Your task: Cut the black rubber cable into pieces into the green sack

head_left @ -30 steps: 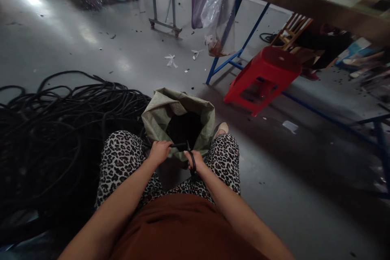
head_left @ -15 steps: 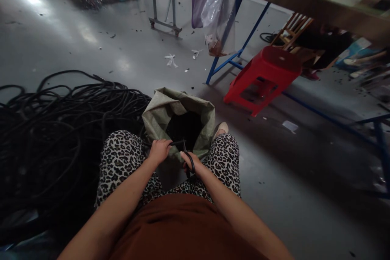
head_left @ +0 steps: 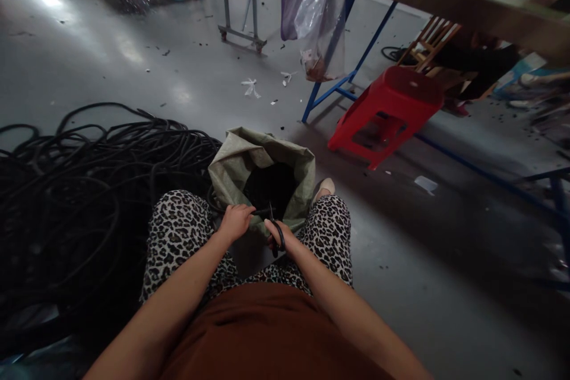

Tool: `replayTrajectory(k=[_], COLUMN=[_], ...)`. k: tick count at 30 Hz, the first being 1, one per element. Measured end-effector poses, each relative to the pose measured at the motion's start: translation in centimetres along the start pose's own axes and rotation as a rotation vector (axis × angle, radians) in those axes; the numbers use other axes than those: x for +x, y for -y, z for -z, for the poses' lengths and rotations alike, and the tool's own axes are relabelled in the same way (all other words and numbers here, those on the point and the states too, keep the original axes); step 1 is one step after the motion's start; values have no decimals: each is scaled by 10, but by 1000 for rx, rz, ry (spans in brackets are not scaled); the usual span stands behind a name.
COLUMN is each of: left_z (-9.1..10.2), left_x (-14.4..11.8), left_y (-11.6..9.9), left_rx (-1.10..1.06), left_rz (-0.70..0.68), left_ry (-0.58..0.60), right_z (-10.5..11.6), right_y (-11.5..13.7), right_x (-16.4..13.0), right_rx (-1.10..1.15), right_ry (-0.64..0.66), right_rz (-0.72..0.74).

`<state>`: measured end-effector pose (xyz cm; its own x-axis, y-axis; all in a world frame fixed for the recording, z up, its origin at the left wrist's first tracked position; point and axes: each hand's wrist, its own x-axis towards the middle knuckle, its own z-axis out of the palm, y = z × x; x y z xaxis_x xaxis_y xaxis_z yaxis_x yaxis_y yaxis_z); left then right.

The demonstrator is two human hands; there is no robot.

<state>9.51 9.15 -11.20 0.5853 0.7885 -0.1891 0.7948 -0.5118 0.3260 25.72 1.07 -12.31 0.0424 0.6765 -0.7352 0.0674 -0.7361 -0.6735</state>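
Observation:
I sit with an open green woven sack [head_left: 236, 157] between my knees; its inside is dark with black pieces. My left hand [head_left: 234, 221] grips a thin black rubber hose [head_left: 262, 212] and holds its end out over the sack's mouth. My right hand [head_left: 279, 236] holds black-handled scissors [head_left: 276, 236], with the blades pointing up at the hose end. Both hands sit just above the sack's near rim.
A big tangle of black hose [head_left: 84, 184] covers the floor on my left. A red plastic stool [head_left: 386, 111] lies tipped at the right by a blue-legged workbench [head_left: 449, 3]. Plastic bags [head_left: 316, 9] hang from the bench corner. A metal trolley frame [head_left: 243, 0] stands farther back.
My right hand has pulled the scissors slightly back and down from the hose end. The left hand holds the hose in the same place.

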Motion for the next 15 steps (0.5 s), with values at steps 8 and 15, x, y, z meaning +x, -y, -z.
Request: replayTrajectory(k=[8,15], left_z=[0,-4], left_x=[0,1], left_y=[2,2], left_rx=[6,4], left_rz=[-23,-8], left_ry=[20,22], right_z=[0,0], right_y=[1,6], right_x=[-1,-4], right_rx=[49,-32], right_ry=[2,-61], right_rz=[-31,-38])
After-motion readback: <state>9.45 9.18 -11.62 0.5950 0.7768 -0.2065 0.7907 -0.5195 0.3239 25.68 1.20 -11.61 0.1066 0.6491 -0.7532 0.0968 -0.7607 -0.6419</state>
